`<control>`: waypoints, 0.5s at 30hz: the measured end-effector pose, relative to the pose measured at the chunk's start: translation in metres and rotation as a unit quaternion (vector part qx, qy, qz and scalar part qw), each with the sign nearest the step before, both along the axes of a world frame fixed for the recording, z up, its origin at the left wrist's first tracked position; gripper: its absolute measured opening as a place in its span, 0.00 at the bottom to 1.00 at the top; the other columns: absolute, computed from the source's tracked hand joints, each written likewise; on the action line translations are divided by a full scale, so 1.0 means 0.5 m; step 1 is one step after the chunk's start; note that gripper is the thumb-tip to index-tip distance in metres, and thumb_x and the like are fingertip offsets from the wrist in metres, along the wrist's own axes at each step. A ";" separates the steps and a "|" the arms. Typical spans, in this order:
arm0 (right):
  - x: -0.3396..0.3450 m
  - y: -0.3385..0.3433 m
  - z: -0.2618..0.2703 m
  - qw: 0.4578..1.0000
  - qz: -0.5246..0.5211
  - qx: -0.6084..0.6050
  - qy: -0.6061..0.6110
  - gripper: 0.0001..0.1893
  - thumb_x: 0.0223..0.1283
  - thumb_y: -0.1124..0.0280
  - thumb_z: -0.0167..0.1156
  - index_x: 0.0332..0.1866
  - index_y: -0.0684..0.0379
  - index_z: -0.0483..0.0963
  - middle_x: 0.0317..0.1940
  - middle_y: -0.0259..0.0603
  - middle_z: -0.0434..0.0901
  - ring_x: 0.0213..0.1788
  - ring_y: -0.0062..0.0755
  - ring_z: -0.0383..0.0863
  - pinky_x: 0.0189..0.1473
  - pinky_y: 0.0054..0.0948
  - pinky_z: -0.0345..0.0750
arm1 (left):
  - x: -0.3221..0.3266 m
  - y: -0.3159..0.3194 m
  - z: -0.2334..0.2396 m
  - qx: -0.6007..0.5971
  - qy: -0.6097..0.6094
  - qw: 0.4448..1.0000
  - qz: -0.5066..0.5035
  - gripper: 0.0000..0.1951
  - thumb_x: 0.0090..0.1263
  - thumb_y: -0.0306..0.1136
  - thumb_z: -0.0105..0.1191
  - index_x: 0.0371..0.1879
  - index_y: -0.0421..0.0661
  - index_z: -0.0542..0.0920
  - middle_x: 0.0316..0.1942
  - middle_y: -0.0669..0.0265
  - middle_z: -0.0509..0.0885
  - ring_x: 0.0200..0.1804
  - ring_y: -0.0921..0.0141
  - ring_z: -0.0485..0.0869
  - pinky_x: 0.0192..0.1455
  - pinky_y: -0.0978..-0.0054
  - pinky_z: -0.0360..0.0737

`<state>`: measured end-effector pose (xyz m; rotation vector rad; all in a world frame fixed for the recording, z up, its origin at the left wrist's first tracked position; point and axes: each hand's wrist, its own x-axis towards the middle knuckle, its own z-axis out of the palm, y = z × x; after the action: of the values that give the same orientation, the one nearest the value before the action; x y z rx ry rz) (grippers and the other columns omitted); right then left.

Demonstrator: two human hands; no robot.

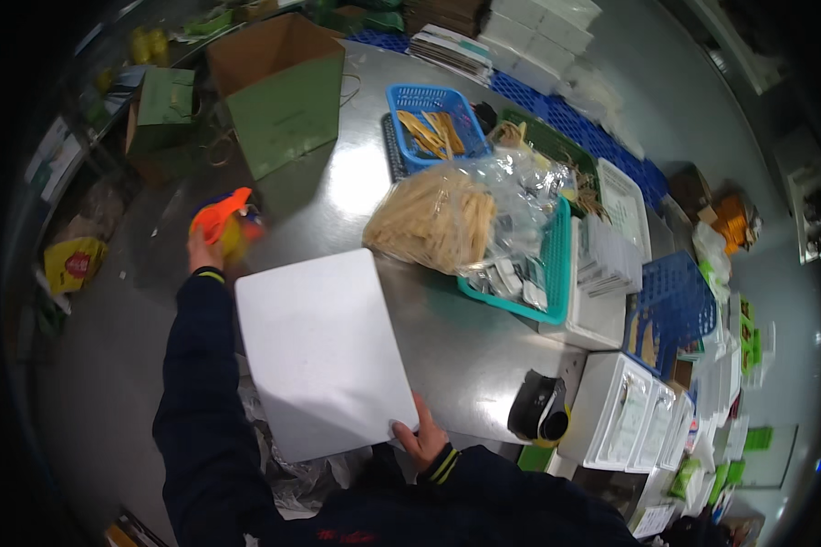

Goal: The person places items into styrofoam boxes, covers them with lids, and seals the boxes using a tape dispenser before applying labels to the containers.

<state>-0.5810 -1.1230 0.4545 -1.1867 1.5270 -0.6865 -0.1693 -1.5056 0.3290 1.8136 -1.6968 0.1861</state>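
My left hand (pixel 206 251) is reached out over the left side of the metal table, closed around an orange and yellow tape dispenser (pixel 224 220). The dispenser is blurred, and its far end is hard to make out. A white rectangular box with rounded corners, seemingly foam (pixel 325 355), lies tilted close in front of my body. At its near right corner my right hand (pixel 423 432) grips the edge, thumb on top and the other fingers underneath or along the side. The box's underside is hidden. Crumpled clear plastic (pixel 301 478) shows below its near edge.
A large open green carton (pixel 287 113) stands at the back left. A blue basket (pixel 400 154) holds wooden or bamboo pieces. A bag of pale sticks (pixel 431 222) rests partly over a teal basket (pixel 556 301). Black tape rolls (pixel 537 407) sit near the right edge, beside white foam boxes (pixel 605 410).
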 end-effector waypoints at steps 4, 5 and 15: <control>-0.024 0.000 -0.016 0.994 -0.066 -0.012 0.081 0.32 0.61 0.57 0.51 0.65 0.65 0.54 0.57 0.64 0.64 0.58 0.57 0.66 0.61 0.40 0.63 | -0.160 0.158 0.023 0.147 0.544 0.818 -0.115 0.25 0.68 0.42 0.49 0.62 0.47 0.64 0.51 0.67 0.74 0.49 0.78 0.73 0.48 0.81 0.70; -0.027 -0.012 -0.006 0.992 -0.089 0.003 0.084 0.31 0.61 0.58 0.51 0.64 0.66 0.54 0.57 0.64 0.64 0.58 0.58 0.66 0.61 0.41 0.63 | -0.198 0.242 0.070 0.195 0.574 0.789 -0.099 0.24 0.70 0.42 0.47 0.63 0.47 0.63 0.54 0.67 0.73 0.49 0.76 0.73 0.47 0.82 0.69; -0.070 -0.075 -0.056 0.985 0.088 -0.139 -0.046 0.29 0.57 0.54 0.54 0.59 0.64 0.65 0.54 0.55 0.71 0.54 0.51 0.72 0.57 0.36 0.68 | -0.228 0.452 0.215 -0.005 -0.081 0.984 -0.157 0.24 0.66 0.32 0.49 0.58 0.34 0.64 0.59 0.47 0.66 0.60 0.56 0.67 0.61 0.63 0.63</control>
<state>-0.6160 -1.1607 0.4264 -1.4580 1.2599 -0.8410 -0.2835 -1.2798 0.4366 1.5332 -2.0655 0.2113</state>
